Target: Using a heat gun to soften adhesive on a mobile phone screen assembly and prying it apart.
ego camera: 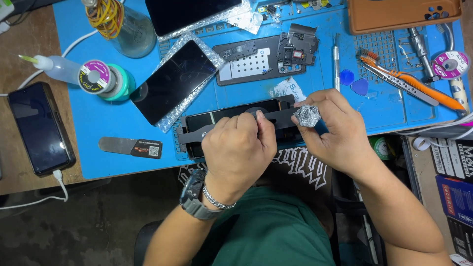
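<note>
At the near edge of the blue mat (118, 123), the left hand (239, 148) pinches the black holder (276, 117); the right hand (335, 130) pinches a crumpled foil ball (307, 116).

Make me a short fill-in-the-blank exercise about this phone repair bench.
1. The right hand pinches a crumpled ball of silver ____.
2. The left hand, with a watch on its wrist, rests on a black phone clamp on the ____ rubber work mat.
3. The toothbrush has an ____ handle.

Missing: foil; blue; orange

Phone (40, 128) left of mat (118, 148); toothbrush (414, 81) on mat's right.
</note>
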